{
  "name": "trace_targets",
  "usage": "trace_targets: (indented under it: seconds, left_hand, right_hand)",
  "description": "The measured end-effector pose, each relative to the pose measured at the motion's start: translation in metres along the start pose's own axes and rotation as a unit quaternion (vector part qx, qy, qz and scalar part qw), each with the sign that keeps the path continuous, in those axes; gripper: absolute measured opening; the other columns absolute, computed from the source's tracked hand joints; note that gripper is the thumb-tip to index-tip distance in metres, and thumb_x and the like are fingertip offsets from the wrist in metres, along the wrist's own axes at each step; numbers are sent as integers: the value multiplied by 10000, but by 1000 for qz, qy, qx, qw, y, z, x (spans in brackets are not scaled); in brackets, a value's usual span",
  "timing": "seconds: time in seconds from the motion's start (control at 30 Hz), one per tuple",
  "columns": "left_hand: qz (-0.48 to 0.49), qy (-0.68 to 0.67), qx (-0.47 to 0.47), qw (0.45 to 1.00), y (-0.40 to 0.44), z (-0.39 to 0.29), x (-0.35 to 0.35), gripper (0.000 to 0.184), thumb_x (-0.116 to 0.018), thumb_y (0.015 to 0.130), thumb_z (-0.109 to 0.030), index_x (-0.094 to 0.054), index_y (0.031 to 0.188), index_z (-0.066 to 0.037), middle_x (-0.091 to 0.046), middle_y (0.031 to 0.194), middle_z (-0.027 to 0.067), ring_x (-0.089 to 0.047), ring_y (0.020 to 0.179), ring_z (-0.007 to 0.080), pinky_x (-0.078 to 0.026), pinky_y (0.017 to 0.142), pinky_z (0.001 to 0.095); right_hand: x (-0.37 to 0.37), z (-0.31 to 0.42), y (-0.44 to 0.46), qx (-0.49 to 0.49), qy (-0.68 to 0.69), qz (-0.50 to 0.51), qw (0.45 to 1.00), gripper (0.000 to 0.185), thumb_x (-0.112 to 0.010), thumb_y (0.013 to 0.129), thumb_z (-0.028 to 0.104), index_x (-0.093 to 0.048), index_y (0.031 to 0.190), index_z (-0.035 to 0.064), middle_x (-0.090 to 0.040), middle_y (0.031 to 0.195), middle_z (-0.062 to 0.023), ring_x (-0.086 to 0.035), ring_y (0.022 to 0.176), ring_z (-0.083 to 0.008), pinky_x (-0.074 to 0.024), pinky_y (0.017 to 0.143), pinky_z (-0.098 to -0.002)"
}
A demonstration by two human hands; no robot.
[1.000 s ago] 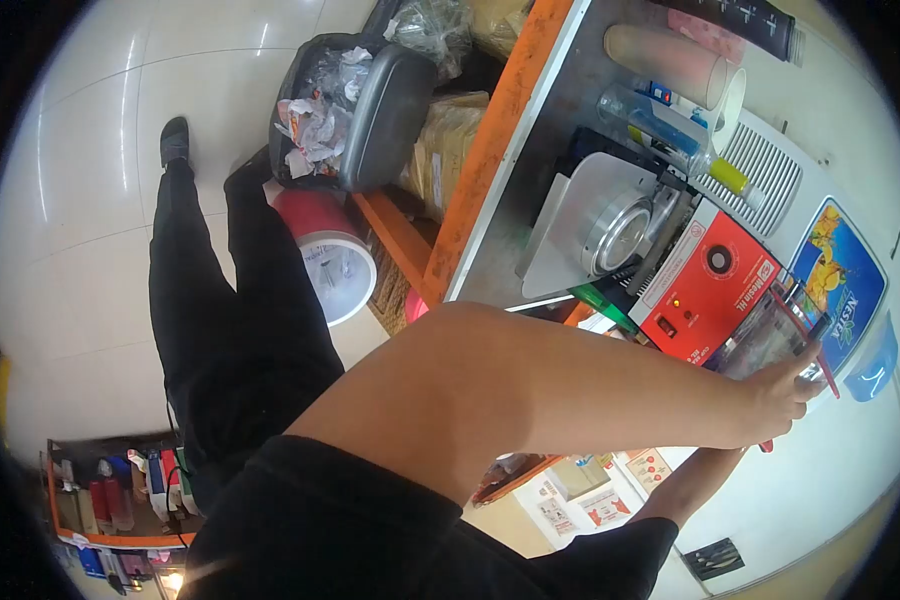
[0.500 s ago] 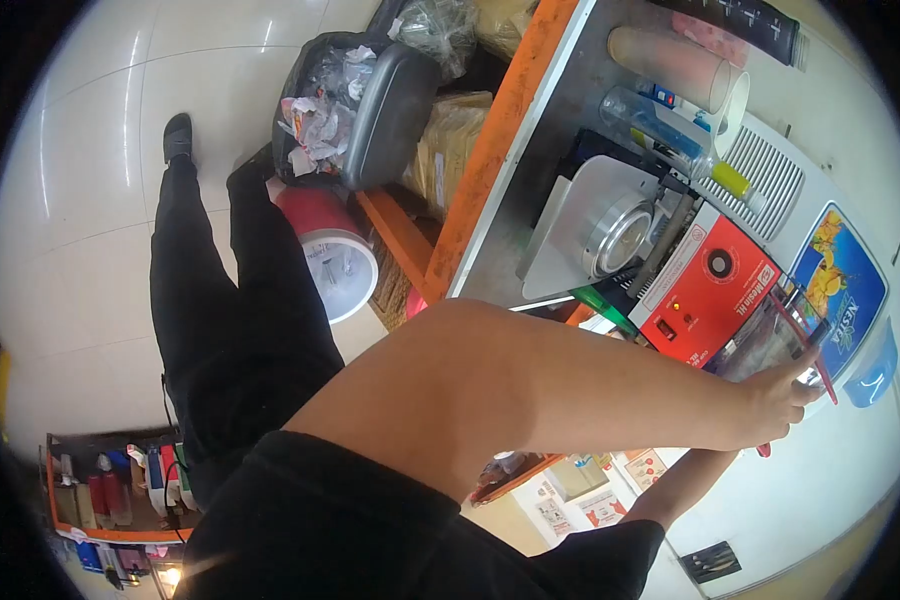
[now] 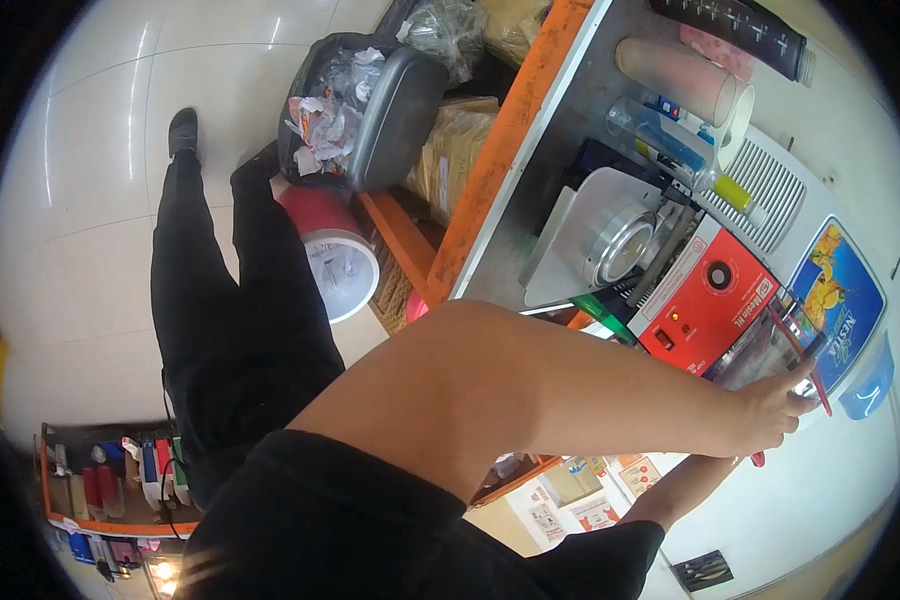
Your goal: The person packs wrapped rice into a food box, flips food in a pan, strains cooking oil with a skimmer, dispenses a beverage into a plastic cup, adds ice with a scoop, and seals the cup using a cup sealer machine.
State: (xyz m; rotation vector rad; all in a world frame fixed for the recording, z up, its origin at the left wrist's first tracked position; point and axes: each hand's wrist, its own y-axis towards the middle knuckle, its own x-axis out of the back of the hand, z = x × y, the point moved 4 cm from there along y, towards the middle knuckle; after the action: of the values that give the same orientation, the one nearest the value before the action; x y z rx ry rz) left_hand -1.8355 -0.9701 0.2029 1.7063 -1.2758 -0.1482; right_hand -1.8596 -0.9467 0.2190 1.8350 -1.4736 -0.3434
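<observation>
My left hand (image 3: 773, 412) reaches over the counter to the far end of a red cup-sealing machine (image 3: 698, 300). Its fingers are curled, and what they close on is hidden. A thin red rod (image 3: 802, 352) runs beside the thumb, with clear plastic film (image 3: 765, 352) close by. Below the palm shows a small red tip (image 3: 758, 460). Behind that wrist comes my right forearm (image 3: 685, 492); the left hand covers its hand and fingers. A round metal cup holder (image 3: 625, 245) sits at the machine's near end.
A Nestea drink dispenser (image 3: 838, 290) stands beyond the sealer. Close to it are a clear bottle (image 3: 665, 145) and stacked cups (image 3: 675, 78). Under the orange-edged table (image 3: 500, 150) are a waste bin (image 3: 400, 120), a red-and-white bucket (image 3: 342, 275) and cardboard boxes (image 3: 455, 150).
The view has shifted slightly. My left hand has moved a little back from the dispenser, its fingers still curled. The sealer has not visibly changed.
</observation>
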Motion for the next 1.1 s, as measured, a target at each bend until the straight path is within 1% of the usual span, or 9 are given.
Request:
trace_targets:
  seconds: [0.23, 0.37, 0.53, 0.6, 0.63, 0.67, 0.83, 0.93, 1.1]
  left_hand:
    - [-38, -43, 5, 998, 6, -11, -14, 298, -616, 838, -369, -634, 1127, -298, -503, 1308, -94, -244, 1397, 207, -55, 1130, 670]
    - [-57, -47, 33, 997, 8, -13, -17, 230, -649, 819, -327, -700, 1043, -308, -571, 1244, -122, -279, 1380, 204, -62, 1125, 683]
    - [-110, -49, 171, 978, -14, -29, 1, 157, -623, 835, -289, -714, 961, -314, -582, 1202, -109, -322, 1358, 204, -38, 1130, 689]
    - [-184, -232, 158, 942, -43, -17, 19, 151, -604, 849, -227, -676, 982, -226, -534, 1280, -41, -329, 1354, 267, -73, 1120, 685]
    - [-238, -411, 106, 874, -70, -3, 36, 171, -590, 859, -176, -634, 1021, -139, -483, 1367, 24, -325, 1354, 330, -112, 1110, 680]
    - [-240, -410, 132, 870, -107, 13, 45, 266, -593, 856, -161, -592, 1120, -134, -430, 1404, 80, -308, 1364, 352, -126, 1101, 672]
    - [-72, -254, 480, 837, -254, 83, 42, 783, -574, 802, 8, -201, 1487, -42, -55, 1498, 341, -138, 1387, 521, -157, 1097, 611]
    - [-71, -208, 435, 873, -263, 79, -1, 821, -563, 744, 70, -181, 1469, 6, -36, 1507, 327, -139, 1366, 555, -261, 1073, 589]
    - [-44, -174, 441, 879, -257, 84, -8, 824, -544, 717, 126, -217, 1463, 2, 12, 1513, 326, -108, 1367, 568, -288, 1083, 539]
  right_hand:
    - [-17, -3, 3, 149, -132, -93, 976, 590, -453, 969, 123, -179, 1442, 346, -395, 1424, -177, -535, 1195, -305, -510, 924, -383]
    - [-22, 0, 3, 117, -115, -178, 970, 616, -467, 954, 99, -183, 1446, 339, -406, 1417, -168, -545, 1183, -298, -517, 916, -375]
    - [-9, 3, -7, 106, -112, -140, 978, 610, -466, 955, 102, -185, 1447, 327, -407, 1417, -165, -545, 1184, -300, -518, 915, -374]
    - [-5, 5, -11, 105, -107, -132, 980, 607, -465, 955, 103, -186, 1448, 322, -408, 1417, -163, -544, 1184, -301, -518, 915, -373]
    - [-4, 6, -11, 103, -107, -127, 981, 606, -465, 955, 104, -187, 1448, 320, -408, 1417, -163, -544, 1184, -301, -518, 914, -373]
    - [-3, 7, -11, 101, -103, -124, 982, 605, -465, 955, 104, -187, 1449, 318, -408, 1417, -162, -544, 1184, -301, -518, 914, -372]
    - [-5, 12, -6, 92, -103, -107, 985, 600, -464, 956, 107, -189, 1451, 306, -409, 1417, -159, -544, 1185, -303, -519, 914, -371]
    - [-6, 13, -6, 94, -101, -107, 985, 596, -463, 956, 109, -191, 1452, 298, -410, 1417, -157, -544, 1185, -304, -519, 913, -370]
    - [-8, 11, -8, 90, -98, -94, 987, 591, -462, 957, 112, -193, 1453, 287, -411, 1417, -154, -544, 1186, -306, -520, 912, -368]
